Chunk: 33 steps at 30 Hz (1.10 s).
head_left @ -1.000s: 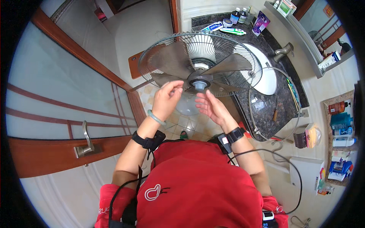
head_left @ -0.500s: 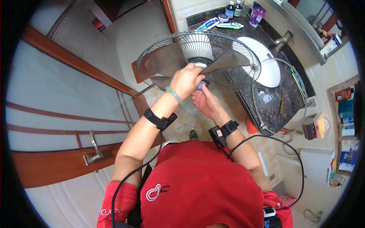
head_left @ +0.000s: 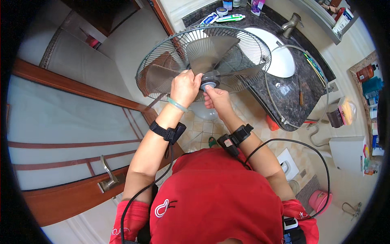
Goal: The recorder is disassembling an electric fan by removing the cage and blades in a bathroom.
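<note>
A pedestal-type fan with its front guard off stands before me, its wire rear guard (head_left: 143,61) tilted around grey translucent blades (head_left: 211,51). My left hand (head_left: 185,90) is closed on the inner part of the left fan blade, beside the dark hub (head_left: 211,76); its fingertips are partly hidden. From the right, my right hand (head_left: 218,99) pinches the round grey knob (head_left: 208,86) at the hub's centre between thumb and curled fingers. The detached wire ring (head_left: 269,91) leans over the counter's front edge, to the right of the fan.
The dark stone counter (head_left: 280,107) holds a white basin (head_left: 284,61), a tap (head_left: 290,25), toothpaste tubes (head_left: 231,18) and toothbrushes (head_left: 315,67). A glass-panelled door (head_left: 77,122) with a metal handle (head_left: 107,175) stands at left. A squat toilet (head_left: 286,164) lies at lower right.
The blades have turned, and one now points up from the hub. My left hand has shifted left of the hub; my right hand stays at the knob. The view has shifted slightly.
</note>
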Tool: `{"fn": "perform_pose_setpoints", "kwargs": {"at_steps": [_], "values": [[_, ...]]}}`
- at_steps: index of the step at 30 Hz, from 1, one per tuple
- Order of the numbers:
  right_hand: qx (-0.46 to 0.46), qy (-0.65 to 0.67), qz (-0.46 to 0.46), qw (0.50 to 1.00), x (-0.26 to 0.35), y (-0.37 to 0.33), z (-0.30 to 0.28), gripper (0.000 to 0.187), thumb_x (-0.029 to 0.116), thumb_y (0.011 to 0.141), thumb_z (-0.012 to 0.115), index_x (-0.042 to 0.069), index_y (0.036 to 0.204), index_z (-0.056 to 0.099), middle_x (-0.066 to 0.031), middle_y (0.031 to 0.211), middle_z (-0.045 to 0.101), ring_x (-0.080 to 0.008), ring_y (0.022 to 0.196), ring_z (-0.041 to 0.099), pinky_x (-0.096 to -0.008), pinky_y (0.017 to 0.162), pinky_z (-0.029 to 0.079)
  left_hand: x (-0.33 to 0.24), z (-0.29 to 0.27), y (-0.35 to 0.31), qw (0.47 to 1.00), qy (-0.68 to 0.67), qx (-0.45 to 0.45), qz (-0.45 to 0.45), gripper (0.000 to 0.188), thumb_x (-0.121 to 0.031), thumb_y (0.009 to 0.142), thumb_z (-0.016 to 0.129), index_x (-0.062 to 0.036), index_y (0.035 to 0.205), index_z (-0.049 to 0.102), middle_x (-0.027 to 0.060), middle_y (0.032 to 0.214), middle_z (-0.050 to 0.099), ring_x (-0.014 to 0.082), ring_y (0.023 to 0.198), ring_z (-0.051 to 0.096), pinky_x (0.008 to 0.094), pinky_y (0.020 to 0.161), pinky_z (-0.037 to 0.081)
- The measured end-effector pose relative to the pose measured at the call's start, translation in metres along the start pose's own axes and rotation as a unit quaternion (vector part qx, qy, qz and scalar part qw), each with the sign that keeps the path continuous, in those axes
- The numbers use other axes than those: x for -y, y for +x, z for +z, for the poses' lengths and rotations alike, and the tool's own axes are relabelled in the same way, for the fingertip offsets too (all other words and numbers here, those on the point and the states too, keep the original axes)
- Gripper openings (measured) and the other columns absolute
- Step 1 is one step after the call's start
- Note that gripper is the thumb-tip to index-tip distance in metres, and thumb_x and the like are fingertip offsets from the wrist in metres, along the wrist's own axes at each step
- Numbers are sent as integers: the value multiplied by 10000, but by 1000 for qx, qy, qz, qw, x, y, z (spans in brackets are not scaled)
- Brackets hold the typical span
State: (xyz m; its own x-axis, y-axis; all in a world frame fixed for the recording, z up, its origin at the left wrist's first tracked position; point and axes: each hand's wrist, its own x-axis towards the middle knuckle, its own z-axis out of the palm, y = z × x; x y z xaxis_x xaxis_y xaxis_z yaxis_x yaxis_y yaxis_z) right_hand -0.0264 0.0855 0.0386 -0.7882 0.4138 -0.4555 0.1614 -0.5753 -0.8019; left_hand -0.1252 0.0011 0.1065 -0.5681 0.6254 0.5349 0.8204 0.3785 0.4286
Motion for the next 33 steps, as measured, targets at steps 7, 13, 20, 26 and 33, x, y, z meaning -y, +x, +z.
{"fn": "perform_pose_setpoints", "kwargs": {"at_steps": [7,13,20,26,33], "values": [[-61,-134,-58,987,3,-4,5,363,368,839,629,28,710,620,-24,608,590,-96,466,552,-221,431,443,9,3,-9,999,-27,-32,-3,225,-167,770,667,7,650,589,178,605,556,351,563,561,398,507,445],[-130,-382,-198,893,3,-4,3,383,384,822,632,47,643,604,-27,579,589,-113,434,547,-246,407,428,16,5,-18,998,-7,-41,-47,225,-184,780,667,11,672,632,165,598,582,294,544,593,360,506,459],[20,-35,72,997,-1,-6,-7,458,497,862,545,48,935,603,-1,763,586,-99,619,540,-225,571,454,18,-7,-4,968,-132,132,-170,308,-268,811,645,23,711,648,129,563,613,214,482,608,318,474,461],[161,234,128,950,-12,5,-11,454,490,898,493,50,978,572,1,791,557,-90,673,528,-203,624,433,11,-12,-4,963,-152,138,-176,313,-254,839,625,28,704,642,75,538,597,141,477,605,280,455,454],[100,94,44,989,-27,12,-7,448,479,889,508,36,896,575,11,665,512,-86,536,461,-237,478,386,22,-1,-10,946,-252,108,-170,206,-158,843,618,20,740,615,56,561,584,132,446,565,285,420,436]]}}
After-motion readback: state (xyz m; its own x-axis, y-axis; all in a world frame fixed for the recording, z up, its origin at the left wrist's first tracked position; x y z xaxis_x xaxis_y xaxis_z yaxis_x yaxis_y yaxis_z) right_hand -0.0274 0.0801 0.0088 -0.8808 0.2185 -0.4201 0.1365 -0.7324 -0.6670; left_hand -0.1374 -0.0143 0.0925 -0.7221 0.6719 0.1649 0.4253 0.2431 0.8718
